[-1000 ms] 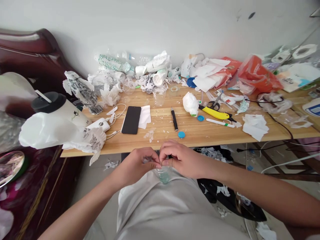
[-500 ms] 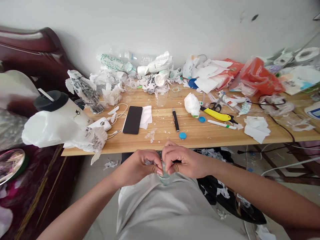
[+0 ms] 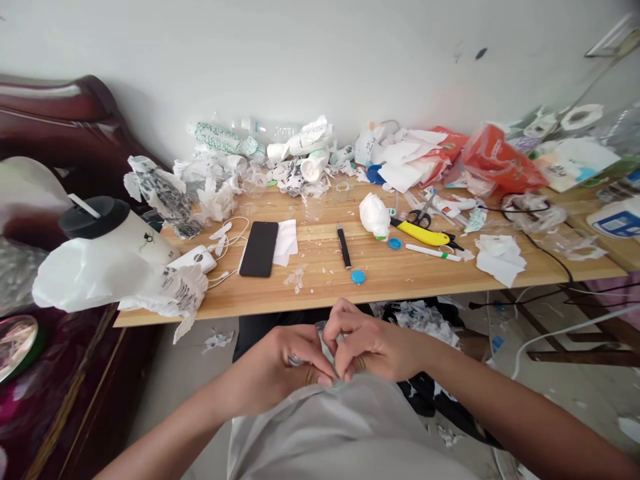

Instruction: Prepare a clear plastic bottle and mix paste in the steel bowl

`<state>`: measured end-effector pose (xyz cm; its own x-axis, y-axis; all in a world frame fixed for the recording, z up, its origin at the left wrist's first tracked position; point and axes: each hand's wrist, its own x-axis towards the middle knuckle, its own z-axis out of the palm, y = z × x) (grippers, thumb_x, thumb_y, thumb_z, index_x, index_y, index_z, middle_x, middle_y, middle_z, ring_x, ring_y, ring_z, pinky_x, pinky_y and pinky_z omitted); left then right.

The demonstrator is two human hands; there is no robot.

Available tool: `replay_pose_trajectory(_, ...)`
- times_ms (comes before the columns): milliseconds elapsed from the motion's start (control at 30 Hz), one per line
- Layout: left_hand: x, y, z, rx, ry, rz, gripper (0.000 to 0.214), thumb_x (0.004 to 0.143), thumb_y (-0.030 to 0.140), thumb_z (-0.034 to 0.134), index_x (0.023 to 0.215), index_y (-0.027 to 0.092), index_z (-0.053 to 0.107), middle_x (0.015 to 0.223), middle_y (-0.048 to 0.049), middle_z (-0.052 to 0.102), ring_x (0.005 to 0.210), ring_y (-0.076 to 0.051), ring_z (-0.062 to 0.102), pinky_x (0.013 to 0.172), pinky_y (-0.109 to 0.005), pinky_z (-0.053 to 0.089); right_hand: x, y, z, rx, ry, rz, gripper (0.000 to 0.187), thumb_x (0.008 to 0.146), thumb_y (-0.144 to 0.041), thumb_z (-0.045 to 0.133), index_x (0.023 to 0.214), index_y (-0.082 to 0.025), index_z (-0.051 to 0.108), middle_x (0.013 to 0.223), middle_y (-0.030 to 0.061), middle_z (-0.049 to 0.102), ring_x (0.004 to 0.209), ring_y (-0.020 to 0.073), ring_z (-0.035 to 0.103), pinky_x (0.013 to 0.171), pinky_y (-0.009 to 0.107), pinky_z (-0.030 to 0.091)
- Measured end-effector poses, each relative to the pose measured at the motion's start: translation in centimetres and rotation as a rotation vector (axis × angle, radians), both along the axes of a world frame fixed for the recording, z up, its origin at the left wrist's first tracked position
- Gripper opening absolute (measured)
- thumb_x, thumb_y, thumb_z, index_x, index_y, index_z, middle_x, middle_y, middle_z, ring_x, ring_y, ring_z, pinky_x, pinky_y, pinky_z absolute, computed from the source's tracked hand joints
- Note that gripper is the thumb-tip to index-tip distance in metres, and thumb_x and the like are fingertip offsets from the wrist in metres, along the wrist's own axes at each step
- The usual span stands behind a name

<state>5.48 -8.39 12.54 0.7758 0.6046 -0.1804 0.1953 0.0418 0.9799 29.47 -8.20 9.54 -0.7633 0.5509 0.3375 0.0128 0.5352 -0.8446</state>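
Centrally, the clear plastic item (image 3: 325, 343) was positioned between the left and right grips, low in front of the torso and short of the near edge of the surface (image 3: 320, 233). Fingers covered most of the item, so its full shape could not be determined; a translucent portion showed between them.

The left forearm (image 3: 185, 417) extended inward from the lower left, and the right forearm (image 3: 495, 393) from the lower right. Both hands were held above the light grey shirt (image 3: 345, 433), with fingers bent and fingertips converging.

The left grip (image 3: 280, 367) was narrow, with thumb and forefinger pinched on the item. The right grip (image 3: 377, 343) was likewise narrow, closed on the item just beside the left fingertips, with its upper knuckles raised.

On the surface beyond, a blue cap (image 3: 358, 277) lay nearest the hands, with a black pen (image 3: 343, 247) just behind it. A black phone (image 3: 259, 249) lay to the left, beside a white paper sheet (image 3: 286, 242). To the right lay a white pen (image 3: 433, 253) and a yellow cutter (image 3: 423, 233). Along the rear, crumpled wrappings (image 3: 215, 170) and a red bag (image 3: 500, 163) were placed near the wall (image 3: 300, 60).
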Motion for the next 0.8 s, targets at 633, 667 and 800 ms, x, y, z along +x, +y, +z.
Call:
replay_pose_trajectory(633, 2.9, 0.4, -0.4, -0.083, -0.051, 0.292, 0.023, 0.09, 0.042, 0.072, 0.094, 0.021, 0.08, 0.091, -0.0035, 0.063, 0.074, -0.012, 0.06, 0.074, -0.026, 0.05, 2.6, -6.6, -4.6, -0.58, 0.093, -0.577, 0.07, 0.088, -0.059, 0.07, 0.144, -0.023, 0.05, 0.137, 0.0155, 0.062, 0.122, 0.0272, 0.063, 0.101, 0.043, 0.051)
replay_pose_trajectory(667, 2.6, 0.1, -0.4, -0.09, -0.036, 0.286, 0.024, 0.09, 0.043, 0.072, 0.099, 0.022, 0.08, 0.094, -0.0037, 0.063, 0.073, -0.012, 0.06, 0.073, -0.027, 0.05, 2.2, -6.7, -4.7, -0.563, 0.108, -0.563, 0.078, 0.087, -0.06, 0.072, 0.15, -0.024, 0.043, 0.145, 0.0163, 0.057, 0.128, 0.0278, 0.059, 0.105, 0.044, 0.049)
replay_pose_trajectory(800, 1.7, -1.3, -0.6, 0.022, 0.045, 0.293, 0.027, 0.087, 0.047, 0.074, 0.099, 0.023, 0.08, 0.093, -0.0039, 0.061, 0.078, -0.015, 0.059, 0.077, -0.029, 0.047, -0.2, -6.9, -5.1, -0.499, 0.089, -0.573, 0.088, 0.085, -0.055, 0.074, 0.155, -0.024, 0.031, 0.148, 0.0178, 0.052, 0.133, 0.0287, 0.057, 0.11, 0.047, 0.047)
